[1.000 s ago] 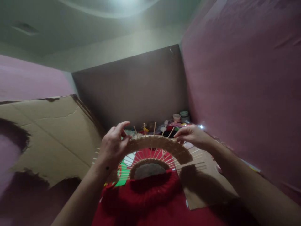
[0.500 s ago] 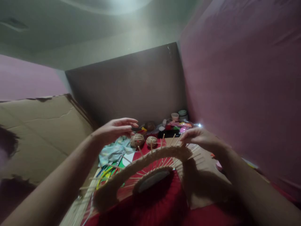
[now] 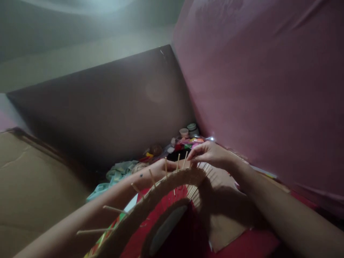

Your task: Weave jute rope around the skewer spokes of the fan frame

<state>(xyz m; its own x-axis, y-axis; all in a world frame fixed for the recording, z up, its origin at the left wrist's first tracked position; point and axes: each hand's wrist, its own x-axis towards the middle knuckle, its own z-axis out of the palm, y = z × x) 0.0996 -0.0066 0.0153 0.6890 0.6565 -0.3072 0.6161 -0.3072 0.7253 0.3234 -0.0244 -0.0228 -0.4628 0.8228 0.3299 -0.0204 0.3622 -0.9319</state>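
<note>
A round woven piece (image 3: pixel 163 190), seemingly of twine on thin sticks, stands tilted in front of me. Light wooden sticks (image 3: pixel 166 167) jut out from its outer rim, and an inner woven ring surrounds a pale flat centre (image 3: pixel 168 225). At the top right of the rim, my right hand (image 3: pixel 212 154) is closed, fingertips pinched together beside the sticks; what they hold is too small to make out. Behind the upper rim reaches my left hand (image 3: pixel 161 167), pointing right, its fingers partly hidden by sticks and weave.
Red cloth (image 3: pixel 258 243) and a brown cardboard sheet (image 3: pixel 228 222) lie underneath. Further back are a ball of twine (image 3: pixel 140 167), light green cloth (image 3: pixel 118 175), a small cup (image 3: pixel 184 133) and a jar (image 3: pixel 192 129). A cardboard panel (image 3: pixel 34 193) stands left; a pink wall rises right.
My left hand has moved from above the twine balls to behind the rim, close to my right hand. The view has turned right, and the woven piece appears more steeply tilted.
</note>
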